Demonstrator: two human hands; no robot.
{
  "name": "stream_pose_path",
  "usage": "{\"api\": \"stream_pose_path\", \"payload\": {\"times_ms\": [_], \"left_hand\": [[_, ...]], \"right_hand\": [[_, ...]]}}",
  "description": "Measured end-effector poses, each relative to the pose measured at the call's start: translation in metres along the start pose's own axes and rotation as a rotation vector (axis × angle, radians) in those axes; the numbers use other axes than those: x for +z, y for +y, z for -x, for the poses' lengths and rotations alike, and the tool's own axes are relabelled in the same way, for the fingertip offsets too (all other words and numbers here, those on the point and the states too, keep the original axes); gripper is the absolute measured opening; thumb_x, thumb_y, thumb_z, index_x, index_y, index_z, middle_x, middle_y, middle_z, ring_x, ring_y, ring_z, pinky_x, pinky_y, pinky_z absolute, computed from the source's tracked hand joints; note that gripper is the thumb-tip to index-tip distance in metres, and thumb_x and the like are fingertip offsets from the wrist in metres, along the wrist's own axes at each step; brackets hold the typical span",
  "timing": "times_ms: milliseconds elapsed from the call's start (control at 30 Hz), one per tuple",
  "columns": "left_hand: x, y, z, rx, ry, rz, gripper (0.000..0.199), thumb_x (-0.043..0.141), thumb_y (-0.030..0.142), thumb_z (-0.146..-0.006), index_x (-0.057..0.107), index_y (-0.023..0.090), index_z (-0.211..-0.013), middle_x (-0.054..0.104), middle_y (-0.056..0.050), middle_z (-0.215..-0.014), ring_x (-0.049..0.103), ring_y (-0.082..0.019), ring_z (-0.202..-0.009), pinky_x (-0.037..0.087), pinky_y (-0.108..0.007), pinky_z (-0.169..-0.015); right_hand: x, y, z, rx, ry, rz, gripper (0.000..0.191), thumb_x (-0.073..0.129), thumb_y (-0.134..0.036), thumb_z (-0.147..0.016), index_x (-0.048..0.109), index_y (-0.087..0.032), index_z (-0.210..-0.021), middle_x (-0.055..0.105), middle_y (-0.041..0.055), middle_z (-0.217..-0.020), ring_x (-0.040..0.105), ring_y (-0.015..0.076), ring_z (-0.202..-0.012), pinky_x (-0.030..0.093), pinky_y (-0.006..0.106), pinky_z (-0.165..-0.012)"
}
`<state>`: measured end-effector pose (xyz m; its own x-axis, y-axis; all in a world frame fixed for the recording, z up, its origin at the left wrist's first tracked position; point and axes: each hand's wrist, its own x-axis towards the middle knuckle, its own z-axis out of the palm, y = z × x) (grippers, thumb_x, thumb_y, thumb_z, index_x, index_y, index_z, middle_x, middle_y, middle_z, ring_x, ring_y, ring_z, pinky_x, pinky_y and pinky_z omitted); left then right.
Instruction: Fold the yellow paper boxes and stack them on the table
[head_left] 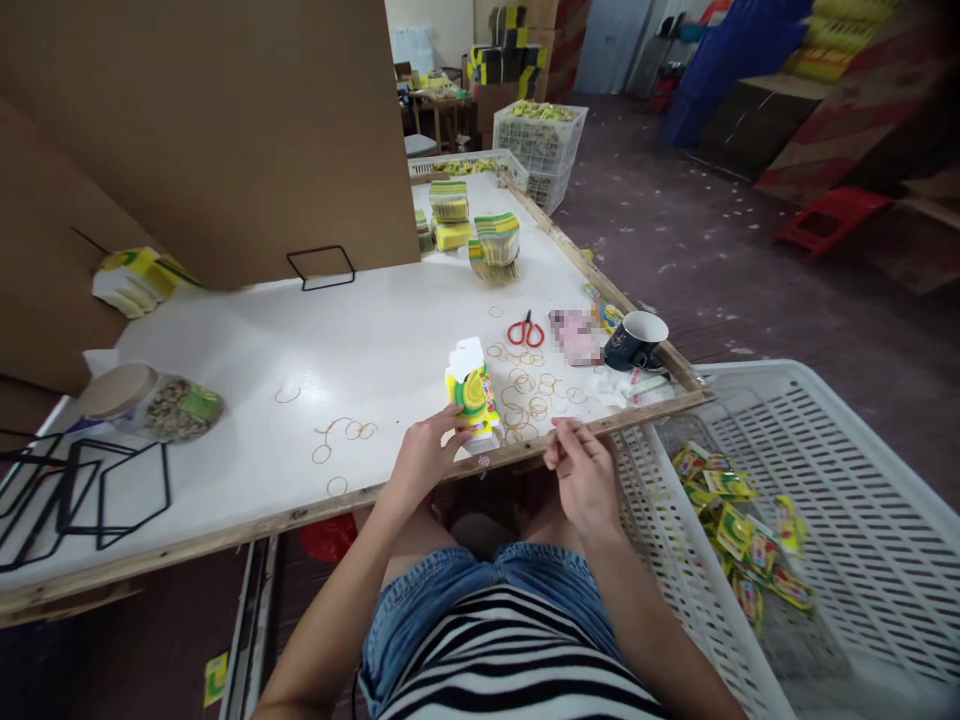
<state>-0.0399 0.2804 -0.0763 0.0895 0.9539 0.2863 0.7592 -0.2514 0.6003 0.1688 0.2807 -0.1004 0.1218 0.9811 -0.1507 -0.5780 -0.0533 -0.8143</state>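
My left hand point(429, 452) grips a small yellow and green carton point(474, 398) at the table's front edge. The carton's white end flaps stand open at its far end, and another flap shows at its near end. My right hand point(586, 478) is apart from the carton, just over the front edge, with its fingers curled together; whether anything sits in them I cannot make out. Loose rubber bands point(538, 407) lie between and beyond my hands. Red-handled scissors point(526, 332) lie behind the carton. Stacks of flat yellow-green cartons point(497, 238) stand farther back.
A white plastic basket point(795, 375) with several yellow packets point(739, 530) stands at my right. A dark mug point(634, 342) sits by the table's right edge. Leftward are a lidded jar point(176, 408), black wire frames point(133, 497) and a tall cardboard sheet point(225, 130).
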Motion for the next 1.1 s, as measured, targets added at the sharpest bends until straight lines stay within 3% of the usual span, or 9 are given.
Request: {"api": "stream_pose_path", "payload": {"times_ms": [133,267,533,667,733,800,900,1000,1100], "left_hand": [[0.000,0.000,0.002,0.040,-0.005,-0.112,0.019,0.068,0.023,-0.082,0.073,0.022,-0.100,0.071,-0.010,-0.117,0.067,-0.028,-0.110,0.053,-0.046,-0.095],[0.007,-0.004,0.000,0.108,0.035,-0.177,0.018,0.068,0.022,-0.081,0.071,0.018,-0.098,0.070,-0.013,-0.115,0.065,-0.028,-0.108,0.053,-0.045,-0.094],[0.003,0.008,0.006,0.220,0.136,-0.145,0.026,0.044,0.015,-0.094,0.070,0.019,-0.096,0.074,-0.012,-0.101,0.068,-0.026,-0.100,0.052,-0.045,-0.090],[0.008,0.020,0.030,0.481,0.112,-0.018,0.024,0.051,0.011,-0.091,0.068,0.022,-0.104,0.074,-0.009,-0.109,0.065,-0.024,-0.113,0.052,-0.042,-0.093],[0.010,0.026,0.040,0.534,0.111,0.075,0.025,0.056,0.010,-0.088,0.069,0.023,-0.105,0.073,-0.009,-0.113,0.063,-0.023,-0.115,0.053,-0.041,-0.095],[0.010,0.032,0.046,0.430,0.243,0.217,0.026,0.059,0.012,-0.087,0.068,0.023,-0.110,0.068,-0.010,-0.122,0.060,-0.024,-0.120,0.050,-0.044,-0.100],[0.004,0.038,0.044,0.085,0.390,0.615,0.035,0.064,0.029,-0.086,0.063,0.021,-0.120,0.062,-0.013,-0.130,0.057,-0.027,-0.123,0.048,-0.045,-0.103],[-0.002,0.041,0.039,-0.199,0.153,1.040,0.047,0.070,0.049,-0.079,0.067,0.018,-0.113,0.072,-0.012,-0.111,0.067,-0.028,-0.107,0.055,-0.038,-0.091],[-0.005,0.042,0.038,-0.341,-0.041,1.273,0.050,0.076,0.056,-0.068,0.071,0.017,-0.099,0.076,-0.009,-0.092,0.072,-0.026,-0.089,0.058,-0.036,-0.081]], "right_hand": [[0.019,0.007,0.005,0.094,-0.163,0.106,0.036,0.078,-0.049,-0.066,0.064,-0.017,-0.077,0.057,-0.0017,-0.062,0.041,0.0085,-0.050,0.034,0.022,-0.046],[0.021,0.012,0.005,0.127,-0.237,0.124,0.037,0.077,-0.050,-0.068,0.064,-0.017,-0.080,0.059,-0.0013,-0.064,0.041,0.0083,-0.050,0.033,0.022,-0.045],[0.018,0.014,0.006,0.159,-0.213,0.132,0.041,0.071,-0.056,-0.072,0.067,-0.016,-0.076,0.061,0.0011,-0.062,0.044,0.0094,-0.050,0.031,0.022,-0.043],[0.019,0.007,0.008,0.132,-0.188,0.105,0.037,0.076,-0.051,-0.070,0.065,-0.017,-0.072,0.052,-0.0039,-0.054,0.039,0.0075,-0.046,0.030,0.021,-0.042],[0.017,0.003,0.009,0.108,-0.154,0.134,0.035,0.080,-0.047,-0.066,0.067,-0.017,-0.077,0.052,-0.0049,-0.055,0.038,0.0068,-0.046,0.030,0.020,-0.042],[0.016,0.000,0.011,0.072,-0.139,0.188,0.035,0.080,-0.046,-0.066,0.068,-0.017,-0.081,0.056,-0.0032,-0.059,0.044,0.0086,-0.050,0.036,0.021,-0.045],[0.018,0.001,0.018,0.069,-0.214,0.200,0.036,0.079,-0.044,-0.068,0.067,-0.018,-0.090,0.065,0.0000,-0.069,0.059,0.0145,-0.064,0.049,0.026,-0.061],[0.023,0.008,0.025,0.116,-0.336,0.142,0.035,0.079,-0.040,-0.070,0.064,-0.021,-0.095,0.066,-0.0013,-0.071,0.062,0.0154,-0.068,0.052,0.029,-0.069],[0.026,0.015,0.030,0.137,-0.406,0.106,0.030,0.079,-0.040,-0.071,0.065,-0.022,-0.091,0.067,-0.0007,-0.073,0.064,0.0154,-0.071,0.052,0.029,-0.071]]}}
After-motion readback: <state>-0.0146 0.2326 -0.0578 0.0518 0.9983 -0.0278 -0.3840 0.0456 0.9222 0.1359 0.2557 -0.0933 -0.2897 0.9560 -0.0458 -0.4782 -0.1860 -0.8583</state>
